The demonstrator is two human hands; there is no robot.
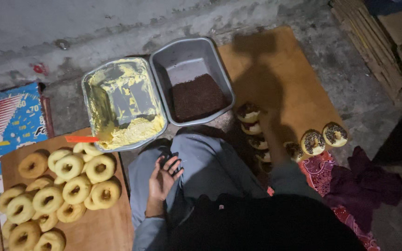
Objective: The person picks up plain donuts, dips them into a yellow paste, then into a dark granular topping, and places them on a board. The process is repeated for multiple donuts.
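Note:
My left hand [164, 179] rests palm up on my grey-trousered knee, fingers apart, with nothing in it. My right hand [268, 124] reaches out in deep shadow to a row of chocolate-sprinkled doughnuts [249, 113] on a brown board [280, 69]. Its grip is too dark to make out. Two more sprinkled doughnuts [312, 142] lie further right on that board. In front of my knees stand a metal tray of yellow cream [117, 100] and a metal tray of dark chocolate sprinkles [196, 95].
Several plain doughnuts [70, 181] are piled on a wooden board [112, 227] at my left. An orange-handled spatula [82, 139] leans in the cream tray. A blue printed box [15, 116] lies far left, a red patterned cloth [322, 172] at right, stacked cardboard [378, 37] top right.

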